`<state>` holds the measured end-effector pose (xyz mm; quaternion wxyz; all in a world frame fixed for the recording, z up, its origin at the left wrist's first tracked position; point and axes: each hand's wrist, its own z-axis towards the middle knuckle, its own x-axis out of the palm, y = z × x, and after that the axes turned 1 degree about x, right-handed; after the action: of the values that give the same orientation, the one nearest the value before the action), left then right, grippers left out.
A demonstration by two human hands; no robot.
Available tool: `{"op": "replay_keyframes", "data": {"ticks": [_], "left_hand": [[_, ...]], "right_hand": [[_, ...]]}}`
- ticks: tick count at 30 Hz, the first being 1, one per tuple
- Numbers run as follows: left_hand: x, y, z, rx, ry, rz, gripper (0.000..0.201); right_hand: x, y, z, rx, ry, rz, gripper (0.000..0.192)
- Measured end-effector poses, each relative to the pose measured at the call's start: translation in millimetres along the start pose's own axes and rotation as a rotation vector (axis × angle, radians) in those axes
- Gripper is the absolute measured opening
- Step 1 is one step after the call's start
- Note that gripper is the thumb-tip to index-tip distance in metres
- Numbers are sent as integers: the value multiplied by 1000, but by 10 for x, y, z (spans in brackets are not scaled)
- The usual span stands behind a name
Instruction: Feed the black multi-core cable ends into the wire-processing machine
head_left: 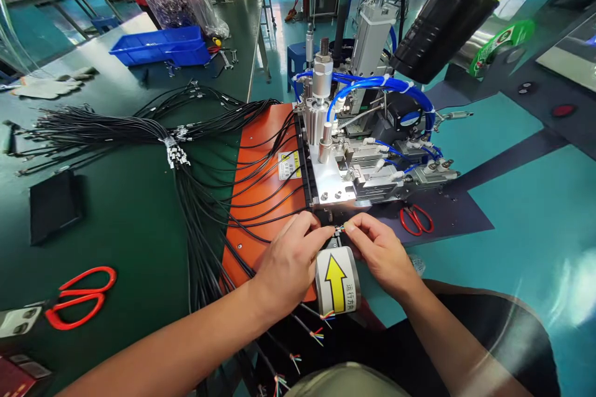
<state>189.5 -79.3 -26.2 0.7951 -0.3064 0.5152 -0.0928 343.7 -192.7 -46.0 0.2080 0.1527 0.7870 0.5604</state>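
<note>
Over the front of the metal machine [333,189], both of my hands meet at a small bundle of thin coloured wires [340,229]. My left hand [291,257] comes from the left with thumb and finger closed at the wires' left side; the cable behind them is mostly hidden. From the other side, my right hand [384,254] pinches the wire tips. Just below the fingertips is a round drum [338,282] with a yellow arrow label. Black cables [265,221] lie across the orange plate [254,198], and several stripped cable ends [317,336] hang in front.
On the green table [135,211] lie a large bundle of black cables [107,124], red-handled scissors [81,298] and a black pouch [54,206]. A blue bin [161,48] stands behind. More red scissors [416,220] lie right of the machine, below blue air hoses [382,84].
</note>
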Motion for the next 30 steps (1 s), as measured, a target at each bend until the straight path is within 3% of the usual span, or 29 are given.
{"op": "replay_keyframes", "data": {"ticks": [5,12,23,30], "left_hand": [[-3,1,7,-26,-13,-59,31],[-31,-48,19,-15,-42,-111,21],[-41,-44,37,93,-69,-120,17],[-28,-40,1,79,-49,-112,18]], "right_hand": [[-1,0,-42,-52,-21,-13,32],[-87,58,-189,-169,-51,-127,26],[-163,97,-173,-97,3,16,26],[-189,200,-260,-371,-96,-229,9]]}}
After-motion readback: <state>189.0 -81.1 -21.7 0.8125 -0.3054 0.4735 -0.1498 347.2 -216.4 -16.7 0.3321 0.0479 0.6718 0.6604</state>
